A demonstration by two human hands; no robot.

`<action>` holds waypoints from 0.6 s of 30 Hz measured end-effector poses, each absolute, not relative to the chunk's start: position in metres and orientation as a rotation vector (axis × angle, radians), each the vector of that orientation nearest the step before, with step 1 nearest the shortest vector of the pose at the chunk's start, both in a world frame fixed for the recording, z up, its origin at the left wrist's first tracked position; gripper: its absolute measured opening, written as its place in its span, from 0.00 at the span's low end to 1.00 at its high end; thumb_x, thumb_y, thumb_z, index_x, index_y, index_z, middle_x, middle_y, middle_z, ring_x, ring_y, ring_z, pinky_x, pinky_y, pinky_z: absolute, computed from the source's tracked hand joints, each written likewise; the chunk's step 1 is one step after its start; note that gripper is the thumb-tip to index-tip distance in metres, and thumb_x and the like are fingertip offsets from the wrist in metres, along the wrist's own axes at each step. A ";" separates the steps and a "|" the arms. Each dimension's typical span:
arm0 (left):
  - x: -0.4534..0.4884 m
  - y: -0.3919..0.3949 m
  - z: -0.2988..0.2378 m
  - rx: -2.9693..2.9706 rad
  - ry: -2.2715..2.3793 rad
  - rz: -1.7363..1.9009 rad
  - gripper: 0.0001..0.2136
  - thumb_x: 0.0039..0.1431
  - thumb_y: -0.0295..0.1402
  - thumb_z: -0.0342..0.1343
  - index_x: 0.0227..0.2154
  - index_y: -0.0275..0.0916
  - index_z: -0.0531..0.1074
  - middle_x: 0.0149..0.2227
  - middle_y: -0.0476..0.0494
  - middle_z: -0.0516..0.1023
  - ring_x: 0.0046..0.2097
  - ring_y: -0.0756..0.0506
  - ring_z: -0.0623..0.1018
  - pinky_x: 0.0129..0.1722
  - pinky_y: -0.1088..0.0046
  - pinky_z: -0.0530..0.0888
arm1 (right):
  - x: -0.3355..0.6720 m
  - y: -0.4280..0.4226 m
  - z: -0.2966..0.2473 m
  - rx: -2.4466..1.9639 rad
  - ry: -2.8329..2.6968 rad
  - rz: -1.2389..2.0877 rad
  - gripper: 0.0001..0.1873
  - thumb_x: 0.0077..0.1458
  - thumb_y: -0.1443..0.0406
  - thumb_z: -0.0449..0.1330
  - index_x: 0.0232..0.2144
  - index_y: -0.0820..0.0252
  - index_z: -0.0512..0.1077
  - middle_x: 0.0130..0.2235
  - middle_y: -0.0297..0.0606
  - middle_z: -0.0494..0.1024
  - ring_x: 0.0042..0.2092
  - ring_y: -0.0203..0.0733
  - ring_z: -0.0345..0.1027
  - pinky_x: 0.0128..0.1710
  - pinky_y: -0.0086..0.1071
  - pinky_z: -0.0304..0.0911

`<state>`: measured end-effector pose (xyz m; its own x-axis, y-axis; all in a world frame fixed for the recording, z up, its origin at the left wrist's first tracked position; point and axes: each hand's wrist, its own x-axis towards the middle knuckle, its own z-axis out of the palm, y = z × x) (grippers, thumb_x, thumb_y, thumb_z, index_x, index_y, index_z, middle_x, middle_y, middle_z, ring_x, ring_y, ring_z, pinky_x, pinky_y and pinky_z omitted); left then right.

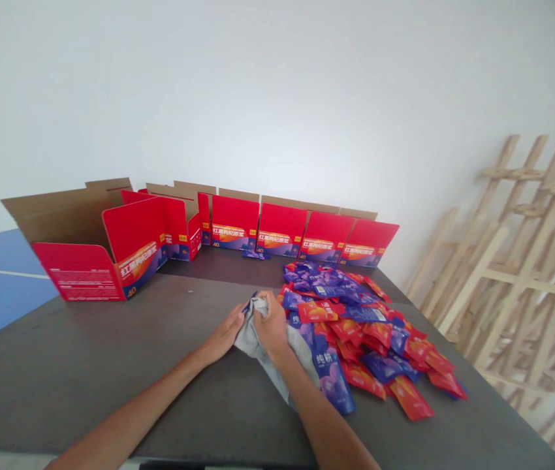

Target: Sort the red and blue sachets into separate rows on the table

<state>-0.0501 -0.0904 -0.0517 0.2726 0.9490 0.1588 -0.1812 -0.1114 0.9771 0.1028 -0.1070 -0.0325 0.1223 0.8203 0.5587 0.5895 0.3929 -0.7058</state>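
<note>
My left hand (227, 335), grip unclear, is seemingly steadying 1 dark pouch (247, 305) against grey cloth (245, 339) my curled right hand (272, 326) is clutching.

The right hand (271, 324) holds a gray cloth (248, 336) against a dark packet (247, 306) at the left hand (225, 337), beside heaped pouches (350, 326), red boxes (282, 225) behind.

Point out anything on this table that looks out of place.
One purple pouch lies alone before the back row of red cartons, apart from the pouch pile at right. A small pale speck also stands out against the dark tabletop.
</note>
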 end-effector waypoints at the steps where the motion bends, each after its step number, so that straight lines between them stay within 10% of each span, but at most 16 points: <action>1: -0.050 -0.088 -0.052 1.288 0.822 1.179 0.26 0.53 0.57 0.68 0.45 0.41 0.82 0.53 0.36 0.82 0.67 0.32 0.70 0.69 0.62 0.62 | 0.102 -0.108 -0.033 -1.269 -1.638 0.285 0.14 0.54 0.71 0.52 0.41 0.54 0.70 0.40 0.35 0.79 0.45 0.41 0.74 0.48 0.32 0.66; 8: -0.046 -0.042 -0.024 1.070 0.952 1.347 0.29 0.71 0.56 0.49 0.61 0.39 0.69 0.47 0.38 0.84 0.43 0.42 0.84 0.47 0.64 0.79 | 0.085 -0.116 -0.034 -1.328 -2.182 0.345 0.12 0.57 0.68 0.61 0.43 0.49 0.75 0.45 0.32 0.83 0.46 0.41 0.77 0.43 0.29 0.64; 12: -0.019 -0.005 0.012 1.082 1.010 1.261 0.26 0.78 0.48 0.36 0.54 0.33 0.72 0.34 0.40 0.84 0.33 0.44 0.85 0.38 0.67 0.80 | 0.082 -0.118 -0.032 -1.396 -2.219 0.322 0.12 0.59 0.66 0.61 0.46 0.49 0.75 0.46 0.33 0.84 0.46 0.41 0.78 0.43 0.30 0.65; 18: 0.090 0.015 0.029 1.321 1.112 0.922 0.16 0.72 0.44 0.57 0.48 0.35 0.75 0.40 0.45 0.80 0.35 0.48 0.80 0.35 0.68 0.80 | 0.077 -0.111 -0.043 -1.539 -2.256 0.245 0.14 0.56 0.63 0.63 0.45 0.59 0.79 0.44 0.45 0.85 0.46 0.52 0.80 0.46 0.41 0.71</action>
<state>0.0903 0.0151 0.0289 0.2505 0.9641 -0.0883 0.0916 0.0672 0.9935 0.0770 -0.1110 -0.0428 -0.3159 0.9221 0.2235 0.8525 0.3792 -0.3598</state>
